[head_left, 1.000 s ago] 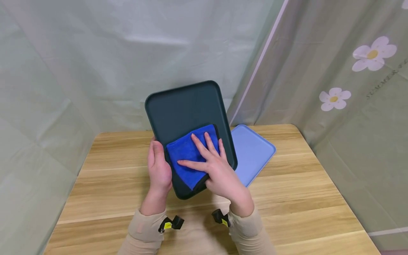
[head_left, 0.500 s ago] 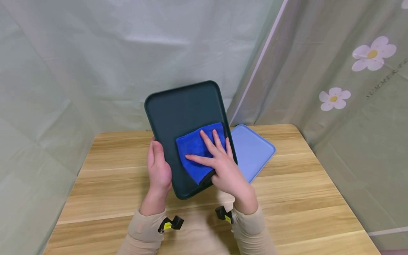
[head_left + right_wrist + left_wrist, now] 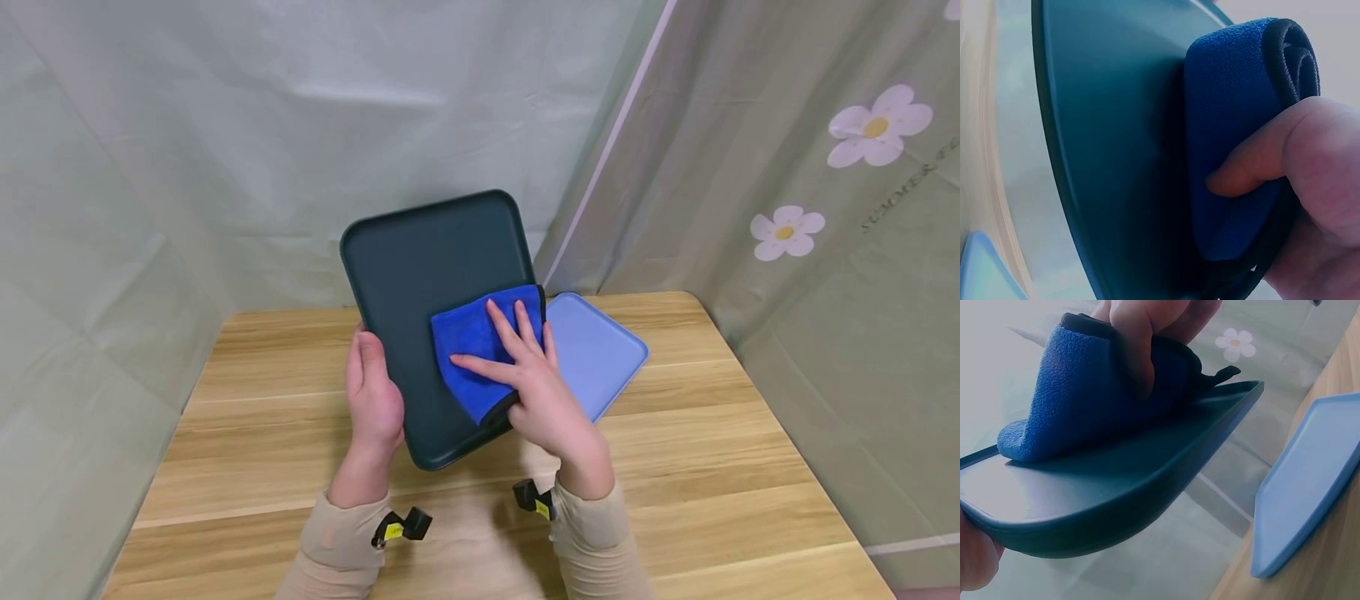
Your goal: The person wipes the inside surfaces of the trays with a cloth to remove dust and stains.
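Note:
In the head view my left hand grips a dark green rectangular tray by its left edge, thumb along the rim and fingers hidden behind. The tray is held tilted up above the table, its inner face toward me. A folded blue cloth with black edging lies against the tray's lower right part. My right hand holds the cloth there, fingers spread over it. Seen from the right wrist, the thumb presses into the cloth's folded side.
A light blue tray lies on the wooden table behind and right of the green one, partly covered by it. Pale curtains hang behind the table and along both sides; the right one has flower prints.
My right hand has slid the cloth rightward and slightly up across the green tray, to its right rim. The left hand and the tray have stayed nearly still.

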{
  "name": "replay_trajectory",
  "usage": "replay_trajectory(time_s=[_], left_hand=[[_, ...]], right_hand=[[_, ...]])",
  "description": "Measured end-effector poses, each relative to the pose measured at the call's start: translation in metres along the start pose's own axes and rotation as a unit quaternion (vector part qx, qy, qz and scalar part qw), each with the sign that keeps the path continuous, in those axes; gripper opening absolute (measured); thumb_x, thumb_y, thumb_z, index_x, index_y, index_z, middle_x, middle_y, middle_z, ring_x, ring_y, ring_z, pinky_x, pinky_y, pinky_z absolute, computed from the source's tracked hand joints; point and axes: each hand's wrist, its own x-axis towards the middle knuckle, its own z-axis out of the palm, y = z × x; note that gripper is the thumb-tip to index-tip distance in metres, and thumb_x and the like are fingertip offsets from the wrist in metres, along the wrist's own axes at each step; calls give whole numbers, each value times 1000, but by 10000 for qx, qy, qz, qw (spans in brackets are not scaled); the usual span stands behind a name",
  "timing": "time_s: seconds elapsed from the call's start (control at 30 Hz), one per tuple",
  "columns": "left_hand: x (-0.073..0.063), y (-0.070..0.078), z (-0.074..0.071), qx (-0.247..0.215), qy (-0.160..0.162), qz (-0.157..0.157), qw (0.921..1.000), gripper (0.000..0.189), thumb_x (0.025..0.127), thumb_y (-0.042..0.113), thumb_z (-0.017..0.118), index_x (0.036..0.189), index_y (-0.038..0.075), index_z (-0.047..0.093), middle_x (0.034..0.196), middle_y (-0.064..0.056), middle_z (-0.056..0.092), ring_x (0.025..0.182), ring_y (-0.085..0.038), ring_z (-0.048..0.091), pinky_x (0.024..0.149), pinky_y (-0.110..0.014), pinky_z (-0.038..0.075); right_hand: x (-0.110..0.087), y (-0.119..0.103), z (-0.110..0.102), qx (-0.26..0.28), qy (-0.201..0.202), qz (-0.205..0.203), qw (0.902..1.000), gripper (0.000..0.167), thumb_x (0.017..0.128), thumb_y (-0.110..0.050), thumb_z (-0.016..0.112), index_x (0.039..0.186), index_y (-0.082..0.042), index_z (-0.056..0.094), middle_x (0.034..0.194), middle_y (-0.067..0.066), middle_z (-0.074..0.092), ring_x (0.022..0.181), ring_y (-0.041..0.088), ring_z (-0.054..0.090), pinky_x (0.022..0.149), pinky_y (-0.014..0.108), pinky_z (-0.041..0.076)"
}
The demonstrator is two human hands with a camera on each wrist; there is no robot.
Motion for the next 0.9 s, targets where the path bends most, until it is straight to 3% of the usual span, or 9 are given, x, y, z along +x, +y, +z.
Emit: replay_trajectory(time_s=[0.33,0.9], left_hand=[[0,1,1,149,121,-41,9998,56,116,46,36,155,8,49,145,-9,58,133,-28,52,110,-33,46],[5,-2,4,89,57,-258,9996,62,116,47,35,163,6,40,154,-10,53,140,-26,49,115,-32,43]], right_hand=[[0,-1,-1,-47,-8,-11,10000,113,63,28,47,150,-43,62,180,-2,2,163,35,-11,122,73,-8],[-2,-3,-1,-141,73,67,9999,115,63,29,49,152,-43,61,180,-2,-1,163,36,-13,120,78,-5]])
